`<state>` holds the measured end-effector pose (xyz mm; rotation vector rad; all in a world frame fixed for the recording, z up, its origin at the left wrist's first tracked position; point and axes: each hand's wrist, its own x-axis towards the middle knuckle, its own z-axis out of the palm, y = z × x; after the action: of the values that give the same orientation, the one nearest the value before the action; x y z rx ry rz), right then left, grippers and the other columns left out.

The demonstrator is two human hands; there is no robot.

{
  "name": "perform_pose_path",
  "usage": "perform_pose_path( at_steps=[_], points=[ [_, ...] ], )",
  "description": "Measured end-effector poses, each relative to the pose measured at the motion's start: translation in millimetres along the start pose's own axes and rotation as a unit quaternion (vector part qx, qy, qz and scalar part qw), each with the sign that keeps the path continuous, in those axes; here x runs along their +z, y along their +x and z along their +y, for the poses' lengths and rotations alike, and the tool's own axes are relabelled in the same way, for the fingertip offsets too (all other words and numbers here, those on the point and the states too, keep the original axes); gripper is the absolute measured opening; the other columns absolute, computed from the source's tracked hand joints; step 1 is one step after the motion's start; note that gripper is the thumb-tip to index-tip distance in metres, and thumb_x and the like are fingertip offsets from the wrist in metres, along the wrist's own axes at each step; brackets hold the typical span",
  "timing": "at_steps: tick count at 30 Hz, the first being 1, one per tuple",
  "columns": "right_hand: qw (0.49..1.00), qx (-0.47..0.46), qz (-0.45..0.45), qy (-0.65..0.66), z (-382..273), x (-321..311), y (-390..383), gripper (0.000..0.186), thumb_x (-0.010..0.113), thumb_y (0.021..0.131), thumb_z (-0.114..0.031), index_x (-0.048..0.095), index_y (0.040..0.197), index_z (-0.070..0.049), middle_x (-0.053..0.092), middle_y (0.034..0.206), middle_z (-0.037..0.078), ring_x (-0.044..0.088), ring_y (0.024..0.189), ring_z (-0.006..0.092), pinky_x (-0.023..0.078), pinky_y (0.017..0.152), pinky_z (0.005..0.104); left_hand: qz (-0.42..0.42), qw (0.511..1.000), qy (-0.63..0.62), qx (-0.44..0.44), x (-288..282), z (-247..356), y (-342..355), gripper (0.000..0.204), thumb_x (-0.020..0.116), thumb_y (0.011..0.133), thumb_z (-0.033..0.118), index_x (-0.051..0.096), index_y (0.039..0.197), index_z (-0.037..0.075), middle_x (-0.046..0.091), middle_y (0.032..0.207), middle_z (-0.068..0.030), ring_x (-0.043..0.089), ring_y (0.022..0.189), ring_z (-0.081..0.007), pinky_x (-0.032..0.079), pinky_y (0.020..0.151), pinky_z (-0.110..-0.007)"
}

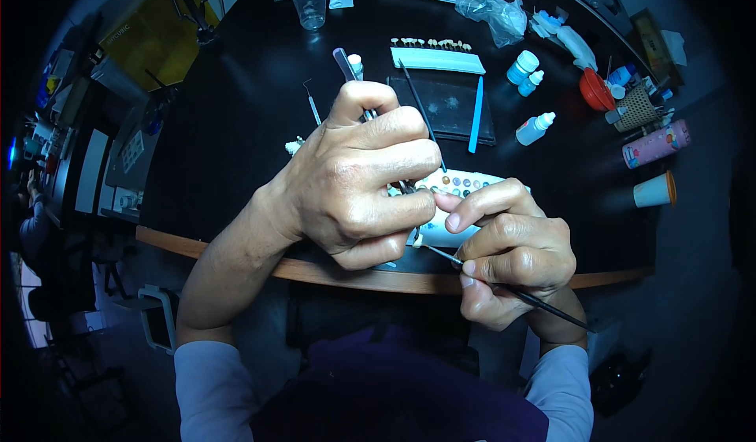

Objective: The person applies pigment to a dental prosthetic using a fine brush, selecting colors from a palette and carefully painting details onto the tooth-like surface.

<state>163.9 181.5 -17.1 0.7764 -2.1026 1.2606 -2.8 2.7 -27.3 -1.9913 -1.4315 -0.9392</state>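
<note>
- The small cream piece [418,241] sits just below the curled fingers of the left hand [358,170], and up and to the left of the right hand [516,249]
- The left hand is folded in a fist around a slim metal instrument [343,64], whose long axis runs steeply from the upper left, through the fist, down to the piece; whether the lower tip clamps the piece or only touches it cannot be told
- The right hand pinches a thin brush [551,310] between thumb and fingers, its ferrule slanting up and leftward to the piece, its black handle running out below the palm to the lower right
- Everything turns on how these 2 long axes meet at the piece, the instrument from above and the brush from the lower right; the left hand is nearer, while the right reaches over only by the brush's front end
- The right index fingertip lies close by the left fingers (touching or merely overlapping in this view, the angle does not settle it)
- Beyond the piece lies a white palette [438,229] with coloured wells, partly covered by both hands
- The instrument's middle is hidden in the fist, the bristles blend into the piece, and the piece's underside is out of sight
</note>
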Motion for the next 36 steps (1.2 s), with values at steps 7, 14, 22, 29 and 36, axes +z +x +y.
perform_pose_path(
  at_steps=[7,14,22,29,36],
  points=[
    [1.0,-0.013,0.001,-0.015,1.0,2.0,0.8,0.014,0.069,0.066,0.007,0.061,0.068,-0.005,0.066,0.07,0.006,0.074,0.099,0.0309,0.062,0.085,0.0457,0.052,0.996,0.051,0.042,8.1,-1.0,1.2,0.025,0.064,0.066,0.038,0.07,0.071,0.014,0.05,0.071,0.0023,0.056,0.072,-0.0171,0.034,0.09,-0.045],
    [1.0,-0.012,0.004,-0.02,0.3,3.6,0.6,0.014,0.069,0.066,0.007,0.061,0.067,-0.005,0.067,0.072,0.007,0.075,0.096,0.0301,0.061,0.083,0.044,0.045,0.997,0.046,0.042,5.1,-0.5,1.5,0.025,0.064,0.065,0.038,0.07,0.071,0.014,0.049,0.07,0.0024,0.057,0.072,-0.0169,0.034,0.09,-0.045],
    [1.0,-0.007,0.0,-0.022,-0.7,2.5,-0.2,0.014,0.069,0.066,0.007,0.061,0.068,-0.005,0.067,0.071,0.006,0.075,0.097,0.0302,0.062,0.083,0.0434,0.042,0.998,0.045,0.034,5.1,1.0,1.4,0.022,0.064,0.064,0.036,0.068,0.07,0.015,0.049,0.069,0.002,0.057,0.072,-0.0172,0.033,0.089,-0.045],
    [1.0,-0.012,-0.006,-0.018,0.0,0.5,-0.8,0.013,0.068,0.068,0.007,0.061,0.07,-0.004,0.068,0.072,0.008,0.075,0.098,0.0309,0.064,0.092,0.0476,0.013,0.999,0.042,0.027,1.6,2.9,1.1,0.026,0.067,0.066,0.04,0.062,0.072,0.015,0.06,0.08,0.0008,0.06,0.083,-0.0184,0.033,0.099,-0.046],
    [0.999,-0.007,0.009,0.033,2.4,0.7,-0.1,0.013,0.069,0.071,0.007,0.065,0.076,-0.004,0.069,0.074,0.008,0.073,0.095,0.0314,0.064,0.09,0.048,0.015,0.994,-0.102,-0.031,-0.9,-1.5,0.8,0.017,0.063,0.066,0.028,0.064,0.068,0.012,0.053,0.078,-0.0017,0.054,0.078,-0.0206,0.033,0.086,-0.043]
  ],
)
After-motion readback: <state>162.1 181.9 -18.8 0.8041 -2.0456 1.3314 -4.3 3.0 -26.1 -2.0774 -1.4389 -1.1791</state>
